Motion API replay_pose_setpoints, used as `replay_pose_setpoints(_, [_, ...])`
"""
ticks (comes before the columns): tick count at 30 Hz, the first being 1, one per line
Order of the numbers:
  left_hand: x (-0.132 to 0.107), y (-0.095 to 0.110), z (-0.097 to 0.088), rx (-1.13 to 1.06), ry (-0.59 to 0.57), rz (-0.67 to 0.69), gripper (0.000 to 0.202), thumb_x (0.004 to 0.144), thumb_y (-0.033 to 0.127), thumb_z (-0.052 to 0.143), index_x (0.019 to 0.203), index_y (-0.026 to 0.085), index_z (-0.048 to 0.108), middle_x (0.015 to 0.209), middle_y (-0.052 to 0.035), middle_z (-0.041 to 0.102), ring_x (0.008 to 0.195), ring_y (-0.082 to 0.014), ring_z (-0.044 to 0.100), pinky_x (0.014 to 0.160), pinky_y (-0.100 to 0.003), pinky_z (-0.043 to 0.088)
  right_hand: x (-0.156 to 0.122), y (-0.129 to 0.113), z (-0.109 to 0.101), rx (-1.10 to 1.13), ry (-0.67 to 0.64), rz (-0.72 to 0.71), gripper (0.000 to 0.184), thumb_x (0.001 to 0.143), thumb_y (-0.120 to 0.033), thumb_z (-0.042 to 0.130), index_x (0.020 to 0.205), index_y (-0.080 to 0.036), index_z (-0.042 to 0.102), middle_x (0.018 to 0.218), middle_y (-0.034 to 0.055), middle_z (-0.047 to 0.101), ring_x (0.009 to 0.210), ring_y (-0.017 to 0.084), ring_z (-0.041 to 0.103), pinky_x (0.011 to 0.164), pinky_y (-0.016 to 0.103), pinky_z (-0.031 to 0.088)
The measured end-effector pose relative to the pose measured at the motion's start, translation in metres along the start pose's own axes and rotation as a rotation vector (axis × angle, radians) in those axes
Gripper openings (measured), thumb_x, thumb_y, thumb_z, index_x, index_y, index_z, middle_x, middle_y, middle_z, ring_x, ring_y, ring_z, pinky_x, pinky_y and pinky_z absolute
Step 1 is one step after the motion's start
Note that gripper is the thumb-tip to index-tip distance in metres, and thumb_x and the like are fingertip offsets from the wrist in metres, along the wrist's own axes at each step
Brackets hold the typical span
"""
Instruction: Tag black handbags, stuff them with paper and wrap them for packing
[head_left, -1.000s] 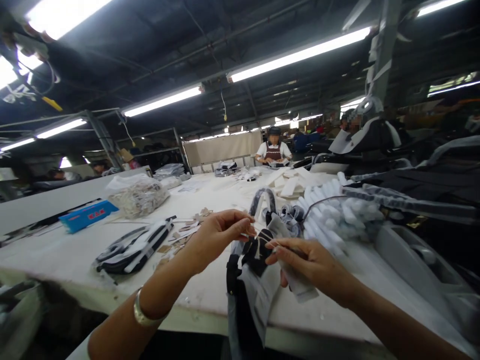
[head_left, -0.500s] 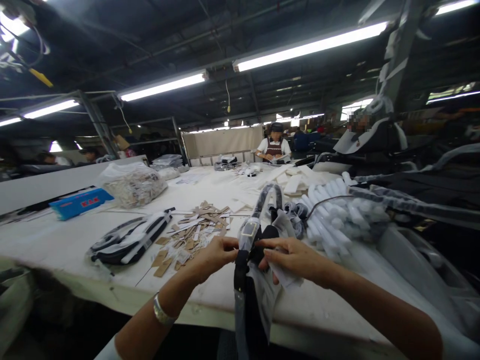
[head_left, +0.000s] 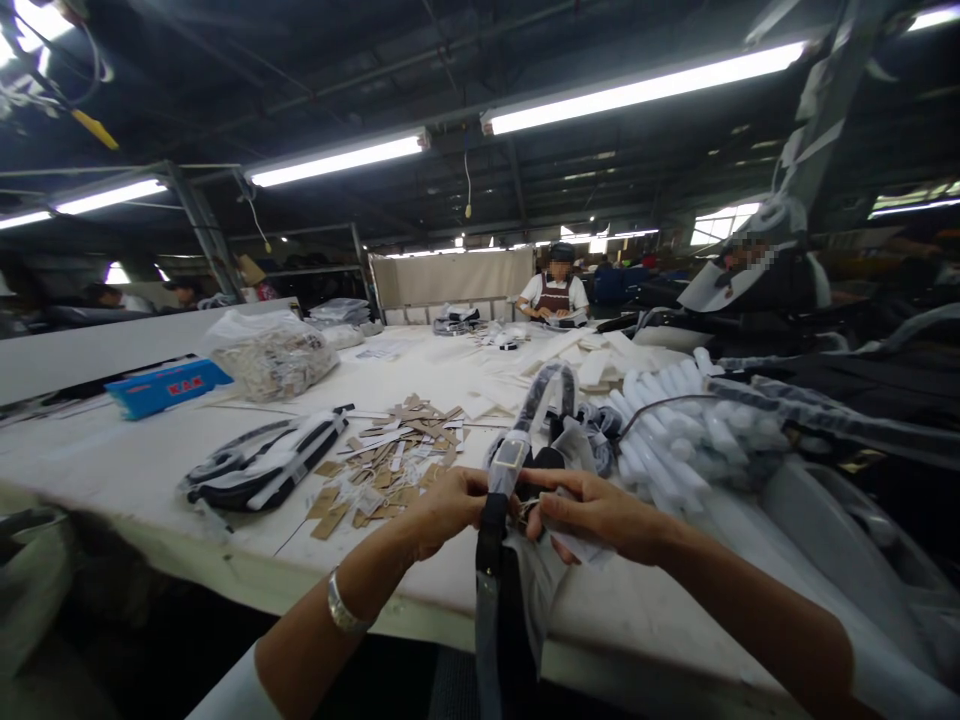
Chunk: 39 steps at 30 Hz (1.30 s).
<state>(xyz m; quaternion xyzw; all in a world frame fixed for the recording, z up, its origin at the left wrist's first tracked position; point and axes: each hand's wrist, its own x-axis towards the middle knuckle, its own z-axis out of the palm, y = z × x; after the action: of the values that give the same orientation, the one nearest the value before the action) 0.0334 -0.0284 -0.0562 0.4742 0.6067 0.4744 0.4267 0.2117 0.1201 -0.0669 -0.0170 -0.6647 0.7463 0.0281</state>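
Observation:
A black handbag [head_left: 517,610] hangs over the front edge of the table, its strap and arched handle [head_left: 551,385] wrapped in clear plastic. A gold-coloured buckle [head_left: 511,455] shows under the wrap. My left hand [head_left: 450,505] is closed on the strap just below this buckle. On the other side, my right hand [head_left: 600,510] has its index finger reaching to the strap, while its curled fingers and thumb grip a crumpled white sheet [head_left: 589,550]. Whatever lies between the fingertips is partly hidden. Pale lining or wrap spreads below the right hand.
Brown and white tags [head_left: 397,450] lie heaped on the table [head_left: 262,550]. Left of them is another wrapped bag [head_left: 270,460]; behind stand a blue box [head_left: 169,385] and a filled plastic bag [head_left: 274,355]. White rolls [head_left: 667,420] are piled right. A person [head_left: 555,290] sits opposite.
The view has shifted slightly, so the scene sits a little differently. Both hands keep their grip on the handbag, with only small finger movements at the strap.

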Motion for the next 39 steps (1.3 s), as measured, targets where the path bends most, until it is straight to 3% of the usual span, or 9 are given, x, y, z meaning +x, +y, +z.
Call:
replay_pose_setpoints(6, [-0.006, 0.006, 0.0, 0.026, -0.034, -0.003, 0.034, 0.07, 0.041, 0.079, 0.091, 0.014, 0.079, 0.076, -0.0038, 0.067, 0.072, -0.0149, 0.055, 0.07, -0.026, 0.043, 0.001, -0.003, 0.003, -0.046, 0.008, -0.017, 0.063, 0.093, -0.04, 0.065, 0.148, -0.017, 0.045, 0.095, 0.0076, 0.073, 0.062, 0.009, 0.063, 0.06, 0.022, 0.051])
replay_pose_setpoints(11, [-0.003, 0.011, 0.004, 0.055, -0.094, -0.005, 0.041, 0.066, 0.039, 0.084, 0.099, 0.015, 0.078, 0.08, -0.0044, 0.071, 0.079, -0.0185, 0.06, 0.074, -0.027, 0.047, 0.003, -0.002, 0.003, -0.015, -0.035, -0.033, 0.06, 0.093, -0.04, 0.065, 0.145, -0.016, 0.049, 0.09, 0.006, 0.072, 0.059, 0.007, 0.06, 0.056, 0.019, 0.048])
replay_pose_setpoints(16, [0.001, 0.008, 0.002, 0.112, -0.119, -0.008, 0.034, 0.068, 0.037, 0.083, 0.093, 0.014, 0.079, 0.083, -0.0052, 0.071, 0.076, -0.0163, 0.059, 0.072, -0.026, 0.047, 0.003, 0.002, -0.002, 0.073, 0.009, 0.003, 0.059, 0.09, -0.04, 0.069, 0.142, -0.016, 0.053, 0.087, 0.0054, 0.071, 0.054, 0.006, 0.06, 0.048, 0.017, 0.041])
replay_pose_setpoints(22, [0.001, 0.006, 0.002, 0.156, -0.095, -0.031, 0.03, 0.068, 0.039, 0.082, 0.084, 0.013, 0.078, 0.07, -0.0033, 0.067, 0.067, -0.0145, 0.055, 0.063, -0.024, 0.045, 0.004, 0.006, -0.005, 0.115, 0.041, -0.004, 0.062, 0.086, -0.044, 0.073, 0.137, -0.015, 0.057, 0.085, 0.0051, 0.07, 0.052, 0.006, 0.059, 0.047, 0.017, 0.041])
replay_pose_setpoints(28, [-0.002, 0.013, 0.009, 0.075, -0.123, 0.029, 0.044, 0.069, 0.042, 0.083, 0.104, 0.016, 0.077, 0.085, -0.005, 0.069, 0.081, -0.0189, 0.058, 0.073, -0.027, 0.046, 0.005, 0.009, -0.003, 0.145, 0.02, -0.043, 0.058, 0.087, -0.045, 0.072, 0.135, -0.016, 0.059, 0.083, 0.0047, 0.068, 0.051, 0.006, 0.057, 0.045, 0.017, 0.04])
replay_pose_setpoints(34, [-0.003, 0.014, 0.013, 0.051, -0.073, -0.025, 0.036, 0.063, 0.044, 0.086, 0.082, 0.013, 0.08, 0.066, -0.0017, 0.062, 0.065, -0.0137, 0.049, 0.062, -0.025, 0.039, 0.007, 0.017, -0.005, 0.208, 0.046, -0.063, 0.059, 0.086, -0.044, 0.073, 0.136, -0.016, 0.059, 0.08, 0.0045, 0.067, 0.048, 0.007, 0.055, 0.042, 0.018, 0.039])
replay_pose_setpoints(39, [-0.003, 0.01, 0.014, 0.03, -0.001, -0.027, 0.034, 0.062, 0.042, 0.086, 0.078, 0.013, 0.078, 0.059, 0.0017, 0.056, 0.059, -0.0111, 0.045, 0.058, -0.024, 0.036, 0.006, 0.019, -0.008, 0.199, 0.028, -0.072, 0.056, 0.087, -0.042, 0.072, 0.136, -0.018, 0.059, 0.081, 0.0037, 0.067, 0.048, 0.005, 0.056, 0.043, 0.017, 0.038])
